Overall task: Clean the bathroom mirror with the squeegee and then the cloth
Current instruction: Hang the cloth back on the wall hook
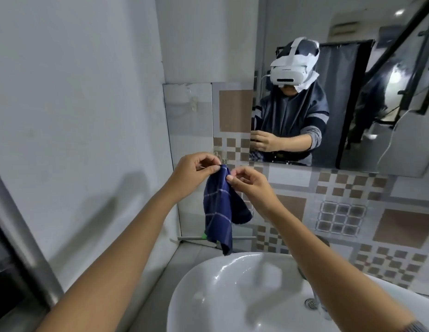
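Note:
A dark blue checked cloth [218, 209] hangs down in front of the tiled wall, to the left of and below the mirror [352, 97]. My left hand [194, 173] pinches its top corner, close to a small wall hook [223, 160]. My right hand [249, 185] pinches the cloth's upper edge just to the right. The mirror fills the upper right and reflects a person with a white headset. Something green [204, 236] peeks out behind the cloth's lower end; I cannot tell what it is. No squeegee is plainly visible.
A white washbasin [232, 291] with a drain [310, 303] sits below my arms. A tap [323, 240] is mostly hidden behind my right forearm. A plain white wall is on the left, patterned brown tiles [352, 212] run under the mirror, and a dark frame [21, 248] edges the lower left.

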